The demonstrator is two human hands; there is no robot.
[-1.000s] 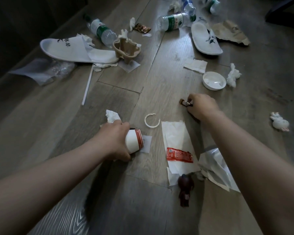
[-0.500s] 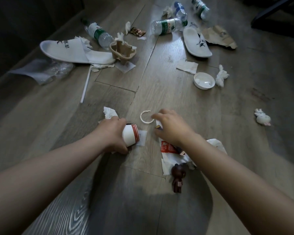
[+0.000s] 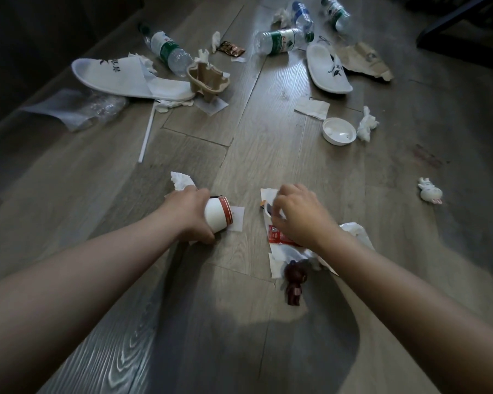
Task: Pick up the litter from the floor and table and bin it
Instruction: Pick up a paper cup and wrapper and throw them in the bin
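litter all over the wooden floor [image 3: 268,155], with no bin and no tabletop anywhere in shot. left hand [image 3: 188,217] wrapped round a white paper cup [image 3: 218,214] with a red band. cup on its side near the centre, low against the boards, over a little white slip [image 3: 238,221]. right hand [image 3: 299,214] just to the right of it, fingers curled, pinching what looks like a small dark scrap [image 3: 265,206] at the tips. no telling what exactly, way too small. all of that right above a flat white wrapper [image 3: 268,194] with a red sachet [image 3: 278,237] lying on it.

possible trouble from here, just guessing:
- squeezing the cup too hard and crushing it, or tipping out any dregs with the mouth pointed sideways.
- going for the wrapper with a hand already busy and dropping the scrap, or losing the sachet off the paper on the way up.
- sweeping up the brown bear figure [image 3: 295,280] at the wrapper's near edge, or the white rabbit figure [image 3: 430,191] out on the right. neither really looking like rubbish to me.
- same worry for the two white slippers [image 3: 125,78] [image 3: 328,69] further back.

writing-wise: dark logo plus a few characters on each slipper, not legible. green labels with white characters on the water bottles [image 3: 168,51] [image 3: 282,41] at the far end, too small to read. white print on the red sachet, blurred out.
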